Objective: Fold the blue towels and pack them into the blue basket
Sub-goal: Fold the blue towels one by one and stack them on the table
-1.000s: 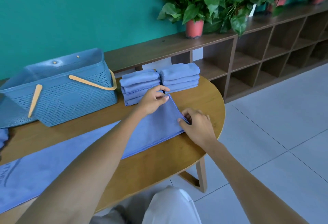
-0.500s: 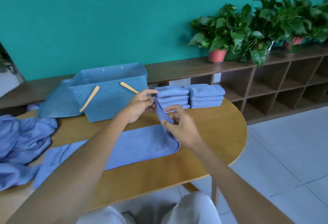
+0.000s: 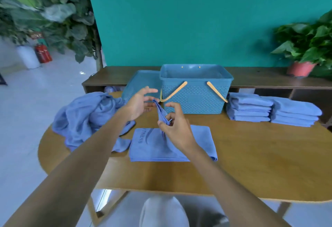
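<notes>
A blue towel (image 3: 152, 147) with a printed logo lies folded over on the wooden table (image 3: 251, 163) in front of me. Its upper end is lifted off the table. My right hand (image 3: 175, 127) pinches that raised edge low down. My left hand (image 3: 142, 103), fingers spread, holds the top corner at its fingertips. Just behind my hands stands the blue basket (image 3: 195, 99) with tan handles; I see nothing inside it. A heap of unfolded blue towels (image 3: 84, 117) lies at the left. Two stacks of folded towels (image 3: 249, 109) (image 3: 294, 113) sit right of the basket.
A blue perforated lid (image 3: 142, 86) leans behind the basket's left side. A low wooden shelf (image 3: 260, 77) runs along the teal wall and carries a potted plant (image 3: 300, 68). A fire extinguisher (image 3: 43, 54) stands on the floor far left.
My view has swung left. Both hands carried the towel's right end up and over to the left, so the long towel now lies doubled. The heap of unfolded towels came into view.
</notes>
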